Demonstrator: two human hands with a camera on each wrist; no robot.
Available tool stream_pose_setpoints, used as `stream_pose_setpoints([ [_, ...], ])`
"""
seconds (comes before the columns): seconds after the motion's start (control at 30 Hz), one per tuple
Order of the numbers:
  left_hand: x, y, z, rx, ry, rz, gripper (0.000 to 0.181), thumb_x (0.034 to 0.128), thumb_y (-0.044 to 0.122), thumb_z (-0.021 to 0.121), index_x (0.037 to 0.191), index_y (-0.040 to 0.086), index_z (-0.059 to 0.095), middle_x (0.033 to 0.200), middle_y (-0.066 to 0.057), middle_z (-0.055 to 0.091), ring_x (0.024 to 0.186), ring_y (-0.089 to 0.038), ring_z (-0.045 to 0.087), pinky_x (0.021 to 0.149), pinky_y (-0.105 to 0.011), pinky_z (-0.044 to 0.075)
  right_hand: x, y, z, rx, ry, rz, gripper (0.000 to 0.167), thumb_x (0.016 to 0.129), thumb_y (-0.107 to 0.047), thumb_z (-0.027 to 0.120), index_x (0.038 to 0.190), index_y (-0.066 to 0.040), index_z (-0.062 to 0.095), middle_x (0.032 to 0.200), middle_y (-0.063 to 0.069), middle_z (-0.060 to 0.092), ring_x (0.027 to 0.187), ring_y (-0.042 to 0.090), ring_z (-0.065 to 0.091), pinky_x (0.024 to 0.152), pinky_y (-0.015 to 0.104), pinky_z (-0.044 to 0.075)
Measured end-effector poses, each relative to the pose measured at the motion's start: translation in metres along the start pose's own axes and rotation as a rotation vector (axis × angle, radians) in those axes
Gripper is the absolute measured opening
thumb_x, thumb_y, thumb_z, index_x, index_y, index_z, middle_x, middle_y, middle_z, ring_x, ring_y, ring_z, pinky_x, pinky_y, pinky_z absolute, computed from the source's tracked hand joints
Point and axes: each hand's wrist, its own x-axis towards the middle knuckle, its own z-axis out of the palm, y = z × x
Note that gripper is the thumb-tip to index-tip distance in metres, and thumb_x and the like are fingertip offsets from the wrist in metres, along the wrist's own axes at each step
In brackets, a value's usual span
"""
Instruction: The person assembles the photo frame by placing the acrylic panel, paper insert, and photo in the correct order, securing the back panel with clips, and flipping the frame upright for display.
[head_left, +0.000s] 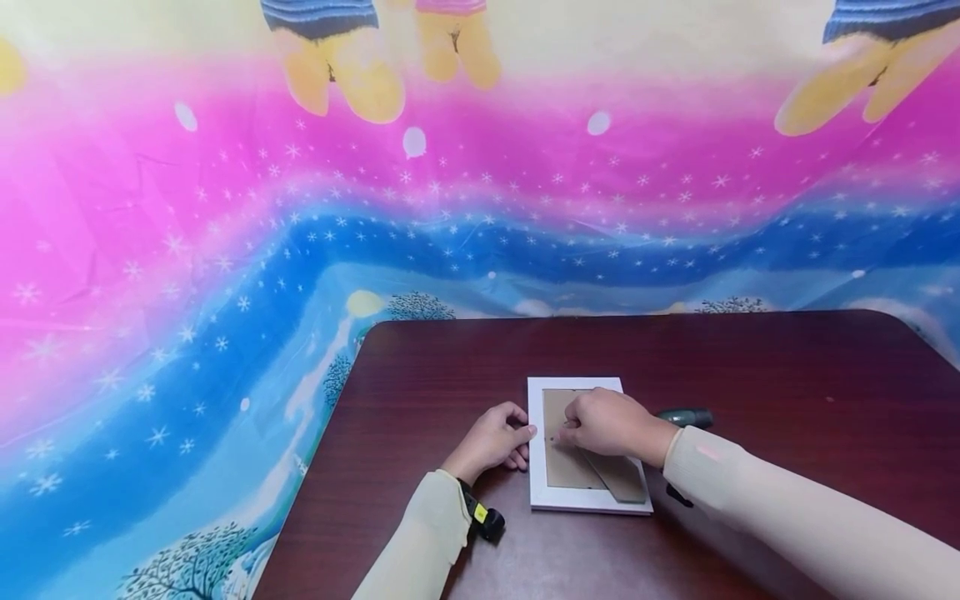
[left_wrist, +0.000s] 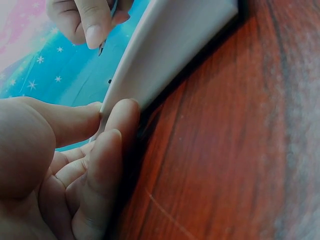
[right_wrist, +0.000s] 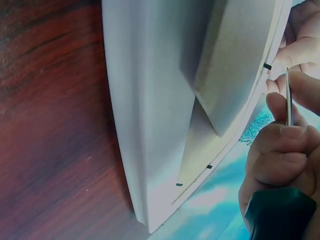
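Observation:
A white picture frame (head_left: 537, 492) lies on the table with its brown backing board (head_left: 566, 468) facing up. From the board a slanted stand leg (head_left: 617, 477) sticks out toward the lower right. Small dark tabs (right_wrist: 209, 166) sit along the inner rim in the right wrist view. My left hand (head_left: 491, 437) pinches the frame's left edge between thumb and fingers. Over the backing, my right hand (head_left: 611, 422) grips a screwdriver (head_left: 686, 417) with a dark green handle. Its thin metal shaft (right_wrist: 289, 102) runs between my fingers, its tip pointing at the left rim. Whether the tip touches a tab I cannot tell.
The dark red-brown wooden table (head_left: 420, 375) has rounded far corners. Behind it and along the left hangs a colourful cloth backdrop (head_left: 487, 192). A black wrist camera (head_left: 491, 523) is strapped below my left hand, close to the tabletop.

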Motion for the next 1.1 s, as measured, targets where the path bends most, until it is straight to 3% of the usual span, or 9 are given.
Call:
stream_pose_setpoints([
  [1.1,0.0001,0.0004,0.0002,0.027,-0.006,-0.005,0.017,0.0959,0.014,0.063,0.104,0.003,0.054,0.062,-0.011,0.064,0.046,-0.017,0.061,0.042,-0.029,0.051,0.0095,-0.0033,0.0064,-0.012,0.005,0.044,0.046,0.084,-0.039,0.074,0.052,-0.02,0.048,0.047,-0.008,0.038,0.05,0.011,0.039,0.048,0.028,0.034],
])
